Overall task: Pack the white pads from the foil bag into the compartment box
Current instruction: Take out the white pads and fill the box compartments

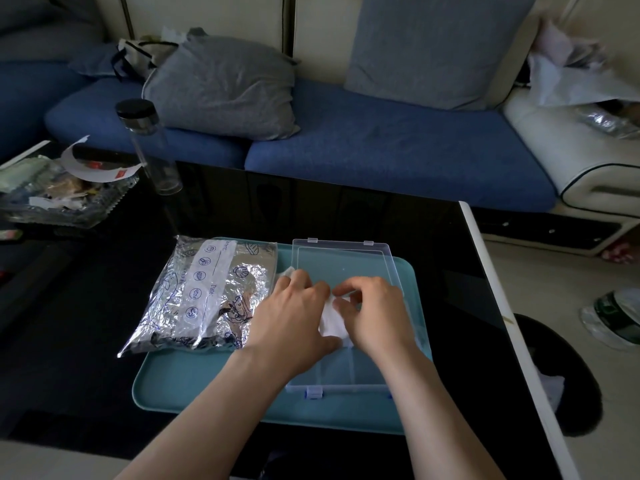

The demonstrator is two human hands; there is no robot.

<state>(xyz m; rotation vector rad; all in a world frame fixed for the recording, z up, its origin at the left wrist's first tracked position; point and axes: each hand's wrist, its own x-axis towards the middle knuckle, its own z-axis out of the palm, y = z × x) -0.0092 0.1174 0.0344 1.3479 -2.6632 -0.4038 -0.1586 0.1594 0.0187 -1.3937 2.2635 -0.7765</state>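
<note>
A white pad (332, 322) is held low over the compartment box (346, 388) by both hands. The left hand (294, 313) is curled round its left side with the thumb at the near edge, and the far edge is pinched by the right hand (374, 313). The clear box is set open on the right of a teal tray (207, 386), its lid laid back on the far side. The foil bag (207, 292) is laid on the tray's left, just beside the left hand.
</note>
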